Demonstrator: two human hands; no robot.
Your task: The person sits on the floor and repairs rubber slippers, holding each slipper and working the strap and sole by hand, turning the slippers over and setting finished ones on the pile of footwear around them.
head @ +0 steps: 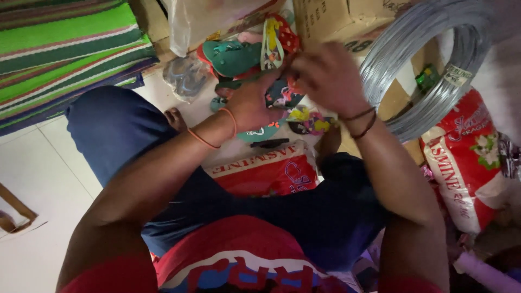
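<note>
Head view, looking down on a person seated on a white tiled floor (32, 179). Dark blue shorts and a red shirt are seen at the bottom of the frame.

Landmark: the heap of small colourful rubber flip-flops (255, 65) lying on the floor ahead of the knees.

Left hand (249, 103): orange thread bands are worn at the wrist. The hand is held over the near edge of the heap, fingers curled together around a dark patterned flip-flop (279, 95). The grip seems closed on it, though the fingertips are hidden.

Right hand (325, 73): dark thread bands are worn at the wrist. It is held just right of the heap's middle, fingers bent inward and meeting the left hand at the same dark sandal. Whether it is clamped on the sandal or only touching it cannot be told; motion blur is present.

A teal green flip-flop (233, 57) is seen in the heap beyond the left hand. A clear plastic bag (190, 24) stands behind the heap. A striped green woven mat (59, 49) lies far left of it. A coil of grey steel wire (429, 59) leans against cardboard boxes (331, 19) to the right of the heap. A red and white printed sack (467, 157) lies below the coil; a second red sack (266, 171) lies on the near side of the heap, between the knees.
</note>
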